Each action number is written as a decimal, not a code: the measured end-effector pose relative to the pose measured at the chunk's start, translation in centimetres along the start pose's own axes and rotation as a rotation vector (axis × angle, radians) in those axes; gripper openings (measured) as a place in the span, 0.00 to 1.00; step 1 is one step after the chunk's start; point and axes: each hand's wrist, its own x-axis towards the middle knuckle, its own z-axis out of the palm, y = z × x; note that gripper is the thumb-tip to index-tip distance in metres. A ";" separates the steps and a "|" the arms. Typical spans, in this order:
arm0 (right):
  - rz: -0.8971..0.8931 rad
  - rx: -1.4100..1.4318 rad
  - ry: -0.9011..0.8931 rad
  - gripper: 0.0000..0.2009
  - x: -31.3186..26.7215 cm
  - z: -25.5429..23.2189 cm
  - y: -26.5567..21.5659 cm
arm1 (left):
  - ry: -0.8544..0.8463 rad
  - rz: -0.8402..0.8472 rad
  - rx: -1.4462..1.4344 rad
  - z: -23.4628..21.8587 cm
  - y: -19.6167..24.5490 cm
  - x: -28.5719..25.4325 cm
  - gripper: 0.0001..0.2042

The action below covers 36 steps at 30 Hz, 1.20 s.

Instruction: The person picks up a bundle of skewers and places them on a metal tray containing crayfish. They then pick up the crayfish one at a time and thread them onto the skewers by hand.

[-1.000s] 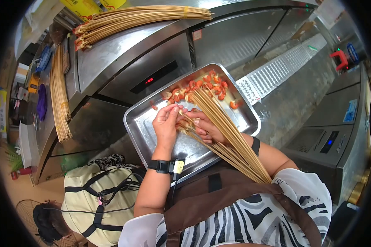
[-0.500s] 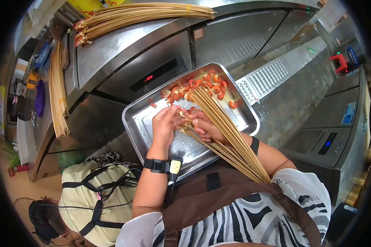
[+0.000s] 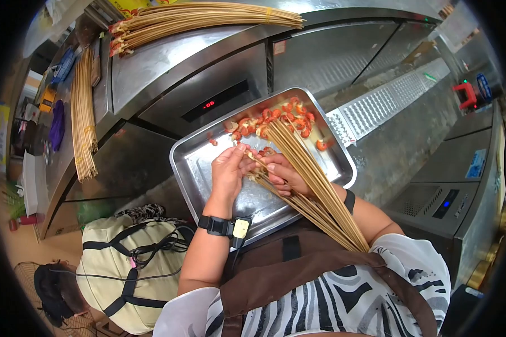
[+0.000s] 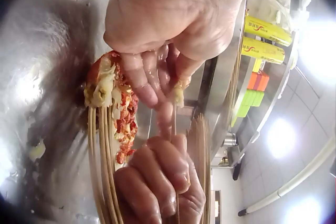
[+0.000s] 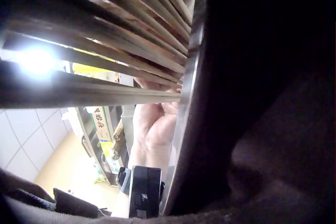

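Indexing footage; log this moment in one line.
left hand: pinches food at tip of skewer; right hand: grips skewer; tray: below both hands

Steel counter (image 3: pixel 157 53), curved in view, with dark-fronted cabinets and red-lit display (image 3: pixel 209 104). Steel appliance (image 3: pixel 419 216), blue-lit panel (image 3: pixel 447 203). Grey floor (image 3: pixel 391 154), wet-looking. White tiled surface (image 4: pixel 310 95) with bright lights (image 4: pixel 281 137). Tan wall (image 5: pixel 65 163).
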 end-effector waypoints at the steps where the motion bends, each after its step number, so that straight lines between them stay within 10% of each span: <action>1: 0.006 0.013 0.002 0.10 0.1 -0.1 0.1 | 0.000 -0.002 0.000 0.1 0.0 -0.1 0.09; 36: -0.032 0.049 -0.027 0.08 0.5 -0.6 0.7 | -0.027 0.012 0.053 0.5 -0.3 -0.4 0.09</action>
